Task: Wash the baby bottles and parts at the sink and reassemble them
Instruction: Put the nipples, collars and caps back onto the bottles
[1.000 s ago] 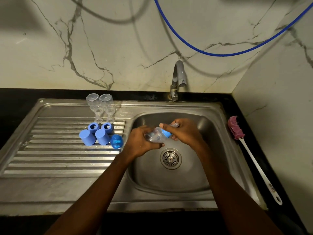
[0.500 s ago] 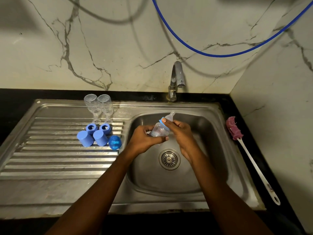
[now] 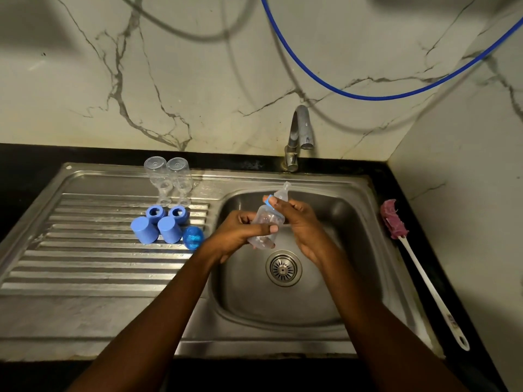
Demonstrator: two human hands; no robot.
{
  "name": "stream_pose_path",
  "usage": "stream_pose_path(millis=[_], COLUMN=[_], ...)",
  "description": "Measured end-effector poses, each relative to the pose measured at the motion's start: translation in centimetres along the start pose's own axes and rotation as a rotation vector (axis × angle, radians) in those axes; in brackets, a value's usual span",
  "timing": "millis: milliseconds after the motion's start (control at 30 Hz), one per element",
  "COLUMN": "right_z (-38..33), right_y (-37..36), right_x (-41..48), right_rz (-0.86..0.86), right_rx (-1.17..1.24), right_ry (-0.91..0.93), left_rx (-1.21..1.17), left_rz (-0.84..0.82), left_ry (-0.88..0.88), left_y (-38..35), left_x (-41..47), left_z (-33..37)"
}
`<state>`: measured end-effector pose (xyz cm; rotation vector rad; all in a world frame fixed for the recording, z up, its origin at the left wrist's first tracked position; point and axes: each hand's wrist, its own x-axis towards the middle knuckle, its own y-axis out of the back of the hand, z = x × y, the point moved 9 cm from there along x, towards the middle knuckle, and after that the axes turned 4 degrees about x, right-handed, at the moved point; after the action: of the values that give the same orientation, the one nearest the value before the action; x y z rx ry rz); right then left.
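Left hand point(image 3: 240, 236) grips one clear plastic baby bottle point(image 3: 266, 226), right hand point(image 3: 304, 226) pinches its blue collar point(image 3: 268, 200); two upturned clear bottles point(image 3: 169, 179) at the steel drainboard point(image 3: 85, 264)'s far edge seemingly await reassembly.

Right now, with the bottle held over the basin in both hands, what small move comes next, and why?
Probably twist the blue collar tight with the right hand while the left hand steadies the bottle: the right hand pinches that collar, the teat is on, and the blue caps wait on the drainboard.
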<state>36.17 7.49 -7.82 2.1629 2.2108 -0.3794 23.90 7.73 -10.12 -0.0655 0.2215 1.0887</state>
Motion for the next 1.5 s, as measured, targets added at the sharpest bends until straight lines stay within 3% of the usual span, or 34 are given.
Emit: stream_pose_path(millis=[67, 167, 333, 433, 567, 667, 800, 900, 1067, 1167, 1367, 1500], right_z=[0.6, 0.9, 2.3, 4.1, 8.2, 9.9, 10.0, 10.4, 6.0, 1.7, -2.4, -2.2], right_y=[0.7, 0.2, -2.9, -4.0, -8.2, -11.9, -14.5, -14.1, -8.4, -5.3, -5.3, -4.9], right_x=[-0.3, -0.6, 0.6, 1.3, 2.0, 2.5, 3.0, 3.5, 3.6, 4.2, 4.4, 3.7], right_rz=[0.166, 0.260, 0.002, 0.041, -0.026, -0.115, -0.095, -0.037, 0.246, 0.288, 0.078, 0.046], right_rx=[-0.023, -0.061, -0.024, 0.029, -0.252, -0.567, -0.722, -0.587, 0.048, 0.301, 0.142, 0.046], right_ry=[-0.008, 0.027, -0.045, -0.090, -0.074, 0.045, 0.160, 0.153, 0.140, 0.171, 0.241, 0.221], left_rx=[0.082, 0.154, 0.162, 0.067, 0.242, 0.358, 0.406, 0.417, 0.403, 0.398, 0.302, 0.220], left_rz=[0.056, 0.126, 0.259, 0.472, 0.568, 0.615, 0.617, 0.610, 0.609, 0.561, 0.470, 0.432], left_ry=[-0.033, -0.087, -0.093, -0.053, -0.099, -0.134, -0.145, -0.149, -0.149, -0.151, -0.177, -0.176], left_y=[0.2, 0.7, 4.3, 9.2, 13.9, 15.7, 16.3, 16.1, 15.5, 14.2, 11.3, 10.3], left_x=[-0.4, -1.2, -2.8, -4.3, -6.1, -6.9, -7.3, -7.5, -6.9, -5.9, -4.2, -3.9], left_z=[0.3, 0.2, 0.4, 0.6, 1.5, 2.0, 1.7, 1.6, 1.1, 0.8, 1.0, 1.2])
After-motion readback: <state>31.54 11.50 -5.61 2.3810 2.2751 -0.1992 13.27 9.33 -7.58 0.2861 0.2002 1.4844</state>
